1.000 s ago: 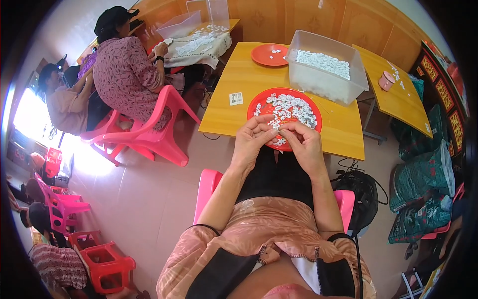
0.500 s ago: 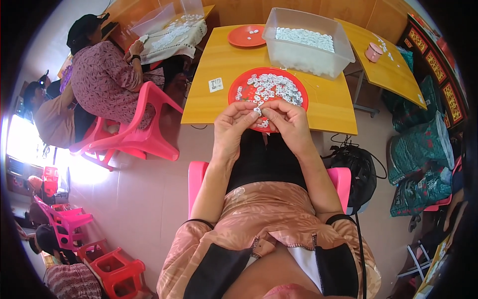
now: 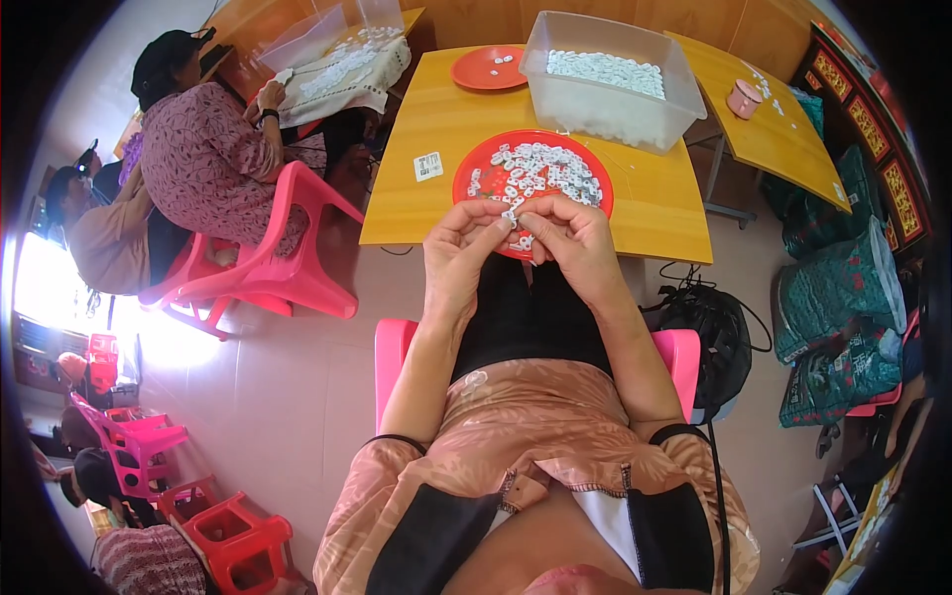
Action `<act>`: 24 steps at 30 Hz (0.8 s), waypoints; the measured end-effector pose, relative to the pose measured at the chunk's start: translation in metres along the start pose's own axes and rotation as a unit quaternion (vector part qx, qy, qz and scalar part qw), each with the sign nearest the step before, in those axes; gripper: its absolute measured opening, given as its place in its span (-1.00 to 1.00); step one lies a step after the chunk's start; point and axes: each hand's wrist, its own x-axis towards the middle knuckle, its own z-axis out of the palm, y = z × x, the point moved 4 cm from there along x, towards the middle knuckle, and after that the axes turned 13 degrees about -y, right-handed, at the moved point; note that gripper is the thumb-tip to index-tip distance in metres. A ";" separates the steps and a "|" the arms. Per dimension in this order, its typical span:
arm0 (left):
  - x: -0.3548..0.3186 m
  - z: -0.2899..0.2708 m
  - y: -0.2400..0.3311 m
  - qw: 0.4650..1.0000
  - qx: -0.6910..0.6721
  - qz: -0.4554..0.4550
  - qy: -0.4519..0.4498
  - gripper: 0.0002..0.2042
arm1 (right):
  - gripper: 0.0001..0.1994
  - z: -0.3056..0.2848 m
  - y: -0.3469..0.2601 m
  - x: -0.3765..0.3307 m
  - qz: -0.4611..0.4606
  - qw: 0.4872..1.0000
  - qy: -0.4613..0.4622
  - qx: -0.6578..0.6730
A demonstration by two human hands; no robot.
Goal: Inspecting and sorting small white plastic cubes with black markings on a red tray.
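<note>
Both hands meet over the near rim of a round red tray (image 3: 466, 159). My left hand (image 3: 461, 248) is closed in a pinch on a small white plastic piece (image 3: 511, 217). Thumb and index finger of my right hand (image 3: 580, 243) close against the same spot, so its fingertips touch or grip that piece too; whatever else they hold is too small to make out. Many small white pieces (image 3: 555, 174) with dark marks or holes are heaped in the tray, mostly on its right side. A few more lie just beneath my fingers, partly hidden.
Behind the tray on the yellow table (image 3: 416, 213) stands a clear plastic bin (image 3: 615, 119) of white pieces. A second red plate (image 3: 476, 74) sits at the back. A person (image 3: 208, 149) works at the left. On the right are a pink cup (image 3: 744, 99) and green bags (image 3: 833, 297).
My hands stay together in nearly the same place, with only slight finger movement around the white piece. The whole view has shifted very slightly.
</note>
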 end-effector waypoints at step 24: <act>-0.009 0.006 0.005 0.993 0.115 0.012 0.025 -0.82 | -0.88 0.000 0.000 -0.002 -0.033 0.996 0.025 -0.076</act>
